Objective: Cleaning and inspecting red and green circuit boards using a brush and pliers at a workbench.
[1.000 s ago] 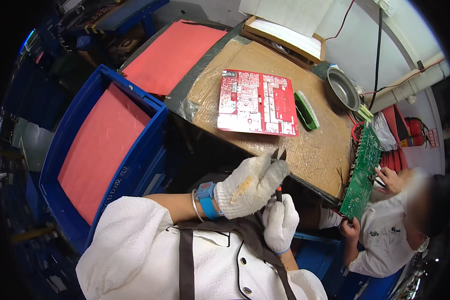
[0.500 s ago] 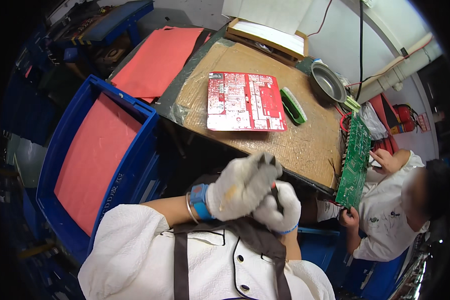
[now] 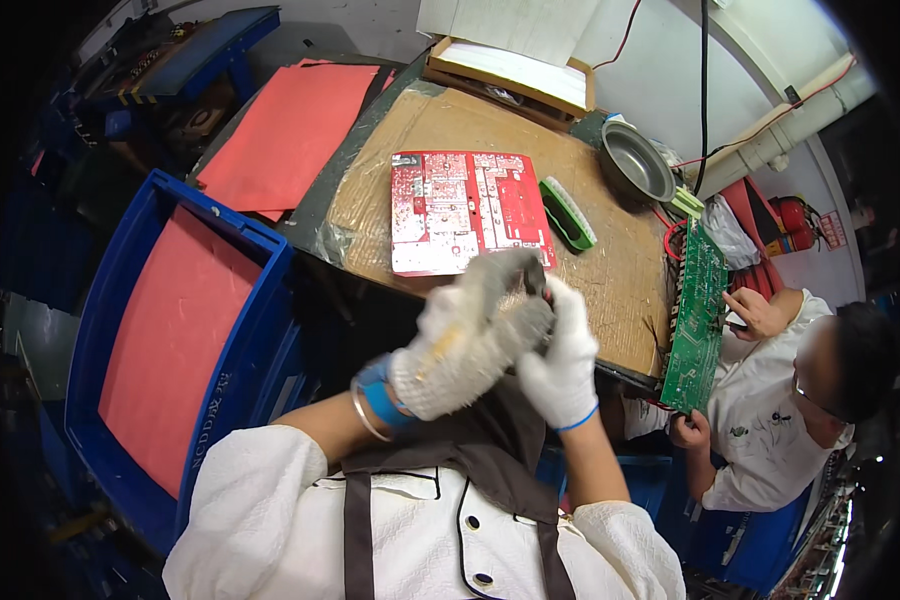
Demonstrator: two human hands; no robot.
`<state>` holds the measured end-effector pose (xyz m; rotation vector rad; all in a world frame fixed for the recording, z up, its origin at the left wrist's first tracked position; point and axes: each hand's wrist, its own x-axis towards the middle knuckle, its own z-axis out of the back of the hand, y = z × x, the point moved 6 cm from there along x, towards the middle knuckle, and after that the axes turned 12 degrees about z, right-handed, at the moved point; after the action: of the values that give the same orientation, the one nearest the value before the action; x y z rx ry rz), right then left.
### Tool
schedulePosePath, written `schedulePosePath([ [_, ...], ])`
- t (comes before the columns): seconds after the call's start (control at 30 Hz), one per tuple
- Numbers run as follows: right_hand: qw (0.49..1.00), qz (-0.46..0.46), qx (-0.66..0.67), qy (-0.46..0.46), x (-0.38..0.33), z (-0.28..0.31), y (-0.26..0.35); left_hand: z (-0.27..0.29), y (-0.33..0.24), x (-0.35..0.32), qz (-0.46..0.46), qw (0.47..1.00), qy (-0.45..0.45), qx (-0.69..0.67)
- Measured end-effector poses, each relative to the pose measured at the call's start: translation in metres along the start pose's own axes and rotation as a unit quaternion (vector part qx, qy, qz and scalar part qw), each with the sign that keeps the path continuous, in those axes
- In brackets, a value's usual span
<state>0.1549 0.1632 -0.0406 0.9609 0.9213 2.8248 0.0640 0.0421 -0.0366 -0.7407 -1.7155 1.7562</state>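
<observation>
Both my hands wear white gloves and meet in front of the table's near edge. My left hand (image 3: 470, 335), with grey-stained fingers and a blue band at the wrist, is curled, its fingertips by the right hand's fingers; what it grips is hidden. Closed beside it, my right hand (image 3: 562, 355) holds a small dark tool with a red part (image 3: 547, 295), mostly covered by the gloves and too blurred to name. Just beyond them a red-and-white circuit board (image 3: 470, 210) lies on the cardboard-covered table (image 3: 620, 280). A green-backed brush (image 3: 570, 214) rests right of the board.
At left stands a blue crate (image 3: 278, 262) holding a red sheet (image 3: 175, 350). More red sheets (image 3: 285, 135) lie at the far left. A metal pan (image 3: 637, 165) and a cardboard box (image 3: 510, 80) sit at the back. A co-worker (image 3: 770, 420) at right holds a green circuit board (image 3: 697, 320).
My hands have moved up and forward toward the red-and-white board, the fingers still together. My view has shifted slightly, and the co-worker still holds the green board.
</observation>
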Motion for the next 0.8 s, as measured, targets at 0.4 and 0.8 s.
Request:
schedulePosePath([
  [0.4,0.88,0.144,-0.389,0.232,0.133,0.009,-0.1,0.119,0.092,0.076,0.076,0.871,-0.322,0.363],
  [0.8,0.851,0.183,-0.387,0.304,0.154,-0.005,-0.121,0.113,0.087,0.07,0.009,0.869,-0.342,0.358],
])
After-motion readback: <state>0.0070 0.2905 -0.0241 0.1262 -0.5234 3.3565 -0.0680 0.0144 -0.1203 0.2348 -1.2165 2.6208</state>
